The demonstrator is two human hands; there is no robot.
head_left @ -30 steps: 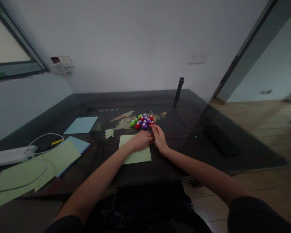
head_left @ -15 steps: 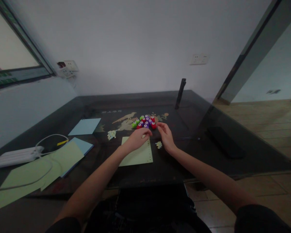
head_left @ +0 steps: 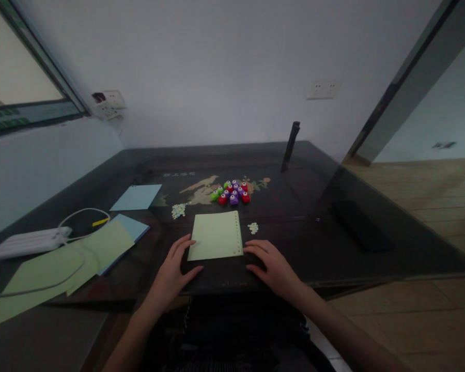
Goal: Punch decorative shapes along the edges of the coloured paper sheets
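Note:
A pale yellow-green sheet of paper [head_left: 216,235] with punched holes down its right side lies flat before me. My left hand [head_left: 177,264] is open at its left edge, fingertips at the paper and thumb apart near the lower corner. At the right edge, my right hand [head_left: 271,266] is also open, its fingertips close to the hole strip. Beyond the paper sits a cluster of small red, green and purple toys [head_left: 232,192] with eye-like tops. Small pale pieces are heaped to the left [head_left: 179,211], and a smaller pile of pale pieces [head_left: 253,228] rests to the right.
On the left are a light blue sheet [head_left: 136,197], overlapping green sheets [head_left: 101,243] and a white power strip [head_left: 27,243] with a cable. A black upright object [head_left: 290,147] stands at the back; a dark flat object [head_left: 360,227] lies right.
Both hands have drawn back toward me from beside the toys and spread to either side of the paper. The whole sheet is now uncovered. The camera view has shifted slightly.

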